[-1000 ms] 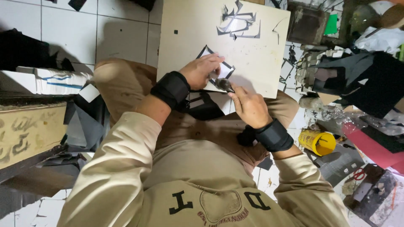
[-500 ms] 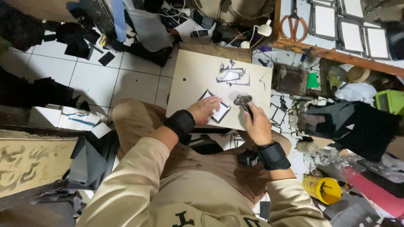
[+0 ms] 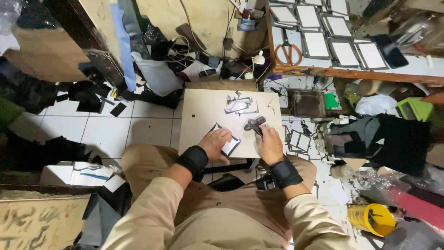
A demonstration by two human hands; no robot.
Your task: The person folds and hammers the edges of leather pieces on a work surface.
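Observation:
I sit on the floor with a cream board point(image 3: 202, 115) across my knees. My left hand point(image 3: 215, 143) presses flat on a white card with a black border point(image 3: 230, 145) near the board's front edge. My right hand point(image 3: 269, 144) grips a small dark metal tool point(image 3: 255, 124) whose head rests on the board just right of the card. Black border offcuts point(image 3: 239, 105) lie piled at the board's far side. Both wrists wear black bands.
A wooden shelf point(image 3: 351, 73) at the far right carries several framed white cards and orange-handled scissors point(image 3: 287, 53). Cables and clutter crowd the far wall. A yellow cup point(image 3: 371, 219) stands at the right; black sheets point(image 3: 391, 136) and white boxes point(image 3: 76, 175) flank me on white tiles.
My head has lifted, so the view widened to the shelf and wall. My right hand moved the tool from the card's edge out to the right onto the board. My left hand stays on the card.

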